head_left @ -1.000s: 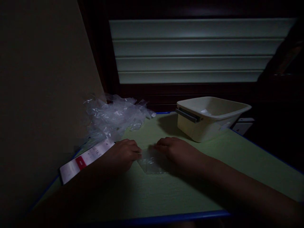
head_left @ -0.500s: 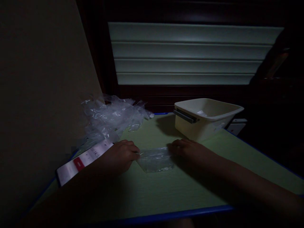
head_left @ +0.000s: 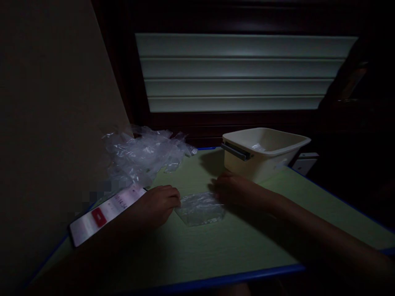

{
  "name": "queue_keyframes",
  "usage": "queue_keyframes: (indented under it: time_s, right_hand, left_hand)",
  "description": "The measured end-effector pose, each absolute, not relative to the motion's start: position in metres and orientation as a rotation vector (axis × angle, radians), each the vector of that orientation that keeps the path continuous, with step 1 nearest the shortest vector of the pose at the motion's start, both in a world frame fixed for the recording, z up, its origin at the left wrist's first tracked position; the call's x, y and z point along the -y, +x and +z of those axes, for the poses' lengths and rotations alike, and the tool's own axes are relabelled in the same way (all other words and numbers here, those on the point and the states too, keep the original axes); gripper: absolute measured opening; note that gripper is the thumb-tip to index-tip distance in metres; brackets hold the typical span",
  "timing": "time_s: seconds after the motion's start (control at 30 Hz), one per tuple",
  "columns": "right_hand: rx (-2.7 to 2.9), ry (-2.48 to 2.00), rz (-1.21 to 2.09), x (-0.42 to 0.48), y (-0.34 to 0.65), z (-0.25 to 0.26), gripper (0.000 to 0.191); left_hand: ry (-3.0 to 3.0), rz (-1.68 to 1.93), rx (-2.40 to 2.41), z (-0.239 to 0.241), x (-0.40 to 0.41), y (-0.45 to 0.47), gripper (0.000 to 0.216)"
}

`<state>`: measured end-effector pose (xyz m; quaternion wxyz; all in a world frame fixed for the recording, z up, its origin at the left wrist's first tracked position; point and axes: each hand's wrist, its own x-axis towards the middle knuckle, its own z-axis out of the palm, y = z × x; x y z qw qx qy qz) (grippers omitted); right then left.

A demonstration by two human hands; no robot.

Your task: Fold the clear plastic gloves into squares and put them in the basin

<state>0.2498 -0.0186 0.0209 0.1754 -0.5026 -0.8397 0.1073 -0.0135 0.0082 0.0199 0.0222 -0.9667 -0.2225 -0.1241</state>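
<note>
Where the green tabletop (head_left: 197,253) lies between the person's two hands, a piece of clear plastic (head_left: 202,209) is spread nearly flat, its surface creased and catching a little light. At its left edge is the left hand (head_left: 163,203), palm down, with the fingers bent and drawn together, apparently pinching the near-side corner of the film. Over by the upper right part of the plastic comes the right hand (head_left: 233,189), fingers curled downward; they're so deep in shadow from where I stand that I cannot tell whether they grip the film or just rest by it, nor how wide they are apart.

Just beside the left forearm, a phone (head_left: 108,210) lies slantwise with its screen lit, a red button showing on it. Beyond it, up against the wall (head_left: 52,102), sits a loose, glossy heap of clear plastic (head_left: 145,152). Across the table, past the right hand, stands a cream bin (head_left: 247,166), upright, its grey handle (head_left: 235,151) facing left and a shiny scrap (head_left: 258,146) inside. Blue edging (head_left: 247,276) runs along the table's near side, and behind everything is a pale slatted panel (head_left: 234,70) in dark framing.
</note>
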Motion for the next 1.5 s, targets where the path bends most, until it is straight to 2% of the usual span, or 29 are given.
queue_keyframes:
  time_s: [0.2, 0.37, 0.53, 0.6, 0.7, 0.77, 0.97, 1.23, 1.4, 1.5]
  right_hand:
    - [2.325, -1.385, 0.265, 0.02, 0.243, 0.012, 0.007]
    - [2.26, -1.366, 0.232, 0.028, 0.245, 0.014, 0.008]
    - [2.077, -1.215, 0.357, 0.026, 0.247, 0.013, 0.006]
    - [1.98, -1.197, 0.487, 0.023, 0.249, 0.01, 0.016]
    - [1.888, -1.2, 0.778, 0.019, 0.252, 0.002, 0.053]
    - [1.891, -1.21, 0.907, 0.017, 0.254, 0.0, 0.062]
    - [1.967, -1.28, 0.861, 0.018, 0.252, 0.006, 0.025]
    - [1.964, -1.276, 0.847, 0.02, 0.253, 0.009, 0.022]
    - [1.946, -1.142, 1.075, 0.019, 0.259, 0.008, 0.037]
    - [1.956, -1.216, 1.019, 0.017, 0.261, 0.006, 0.03]
  left_hand:
    - [-3.093, -0.767, 1.062, 0.019, -0.003, -0.006, 0.024]
    - [-3.147, -0.823, 1.539, 0.017, 0.0, 0.0, 0.048]
    - [-3.222, -0.811, 1.611, 0.014, -0.005, 0.002, 0.029]
    - [-3.219, -0.814, 1.618, 0.013, -0.007, 0.002, 0.023]
    - [-3.21, -0.824, 1.626, 0.012, -0.009, 0.001, 0.019]
    - [-3.212, -0.829, 1.622, 0.011, -0.01, 0.001, 0.018]
    - [-3.234, -0.831, 1.608, 0.011, -0.01, 0.001, 0.018]
    - [-3.247, -0.834, 1.594, 0.009, -0.011, 0.001, 0.019]
    - [-3.244, -0.839, 1.583, 0.011, -0.01, 0.001, 0.02]
    - [-3.251, -0.836, 1.569, 0.012, -0.01, 0.001, 0.02]
